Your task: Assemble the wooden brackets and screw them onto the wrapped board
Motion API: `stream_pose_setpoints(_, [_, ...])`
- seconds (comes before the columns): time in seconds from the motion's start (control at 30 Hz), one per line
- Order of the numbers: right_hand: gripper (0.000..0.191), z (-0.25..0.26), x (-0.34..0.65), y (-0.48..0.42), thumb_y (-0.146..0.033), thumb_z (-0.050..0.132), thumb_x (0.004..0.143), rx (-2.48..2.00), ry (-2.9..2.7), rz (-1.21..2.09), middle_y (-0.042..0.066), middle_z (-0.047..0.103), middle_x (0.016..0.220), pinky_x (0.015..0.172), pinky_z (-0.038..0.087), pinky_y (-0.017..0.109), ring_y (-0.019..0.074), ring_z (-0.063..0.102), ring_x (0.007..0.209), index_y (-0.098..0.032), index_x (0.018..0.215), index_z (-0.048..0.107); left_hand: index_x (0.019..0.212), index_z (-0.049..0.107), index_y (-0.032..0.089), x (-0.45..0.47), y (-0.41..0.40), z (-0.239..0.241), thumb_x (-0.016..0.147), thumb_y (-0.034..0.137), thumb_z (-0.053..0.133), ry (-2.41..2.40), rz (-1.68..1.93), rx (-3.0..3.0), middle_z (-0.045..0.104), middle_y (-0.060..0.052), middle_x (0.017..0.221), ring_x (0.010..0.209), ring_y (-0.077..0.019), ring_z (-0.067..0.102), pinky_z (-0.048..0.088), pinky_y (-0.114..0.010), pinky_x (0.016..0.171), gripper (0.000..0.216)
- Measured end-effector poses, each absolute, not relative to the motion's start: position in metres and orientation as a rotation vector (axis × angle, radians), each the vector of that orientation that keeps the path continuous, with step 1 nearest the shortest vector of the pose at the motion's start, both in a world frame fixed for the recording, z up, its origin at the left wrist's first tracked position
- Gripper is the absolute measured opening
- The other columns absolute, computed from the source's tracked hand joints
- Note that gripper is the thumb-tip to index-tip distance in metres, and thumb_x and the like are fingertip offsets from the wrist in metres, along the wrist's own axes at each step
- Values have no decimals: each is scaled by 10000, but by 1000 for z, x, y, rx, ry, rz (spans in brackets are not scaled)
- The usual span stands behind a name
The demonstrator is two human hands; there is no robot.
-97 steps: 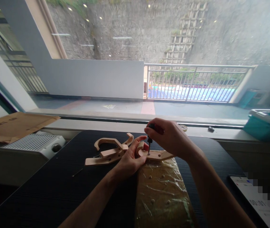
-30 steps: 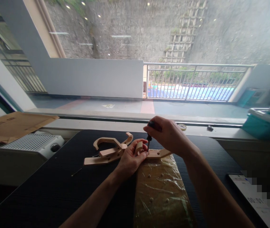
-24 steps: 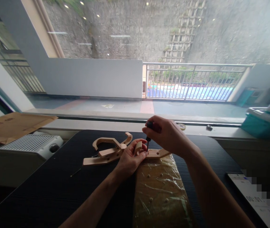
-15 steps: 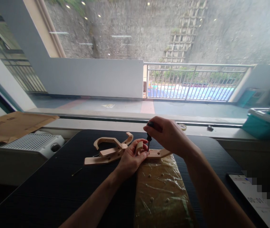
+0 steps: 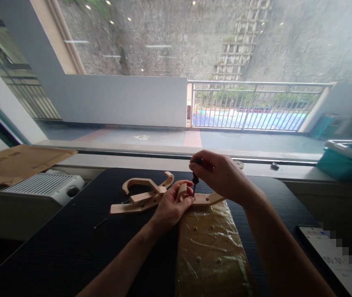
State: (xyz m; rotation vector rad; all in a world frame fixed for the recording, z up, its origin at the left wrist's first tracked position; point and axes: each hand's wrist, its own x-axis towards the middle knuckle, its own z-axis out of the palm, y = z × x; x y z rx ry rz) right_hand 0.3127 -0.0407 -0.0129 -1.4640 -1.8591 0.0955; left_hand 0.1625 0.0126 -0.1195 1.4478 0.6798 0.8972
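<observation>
"Since the first frame, the left hand [image 5: 171, 205] has brought its thumb up against the foot of the screwdriver [image 5: 195, 179], where the hole used to show."

"So what is each hand doing?"

"Left is pinching the curled end of the wooden hook [image 5: 201, 200]. The right hand [image 5: 218, 172] is wrapped round the screwdriver's black handle, shaft pointing nearly straight down."

"And where's the hook?"

"Lying across the far end of a film-wrapped block [image 5: 213, 243] on the black bench [image 5: 58, 251]. Small round bits dot the block's top; they could be screw heads, but the glare makes it hard to say."

"Anything in the way?"

"Left thumb covers the screwdriver's tip, and the right hand hides the hook's far end. Just left of the hands sits a pile of curved wooden pieces [image 5: 141, 206], with a thin rod [image 5: 100, 223] nearer us."

"Further out?"

"Phone [image 5: 315, 239] at right, partly blocked out; tape roll [image 5: 239, 164] and teal bin [image 5: 333, 165] on the sill [image 5: 296, 172]; brown envelope [image 5: 24, 163] over the radiator [image 5: 44, 185]."
</observation>
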Motion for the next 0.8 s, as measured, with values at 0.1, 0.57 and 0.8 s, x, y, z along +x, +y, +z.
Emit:
stream_pose_setpoints(0.1, [223,-14,314,-39,-394,507,844,-1479,-1820,63,-43,521,566,485,278,229,63,400,501,-205,815,619,1027,568,222,162,13,-119,716,200,658,677,882,1447,572,34,833,754,-71,553,434,-174,726,325])
stream_pose_setpoints(0.57, [224,-13,310,-42,-395,505,849,-1451,-1867,91,-35,550,607,498,283,233,68,424,516,-223,915,633,1026,575,201,163,11,-115,681,221,676,736,893,1467,588,28,821,728,-85,556,456,-204,728,361])
stream_pose_setpoints(0.8, [276,-16,314,-36,-438,513,832,-1562,-1773,23,-24,528,564,495,262,252,77,399,502,-184,794,616,1016,576,189,163,11,-115,691,235,668,706,879,1466,598,9,806,768,-116,586,470,-240,750,341])
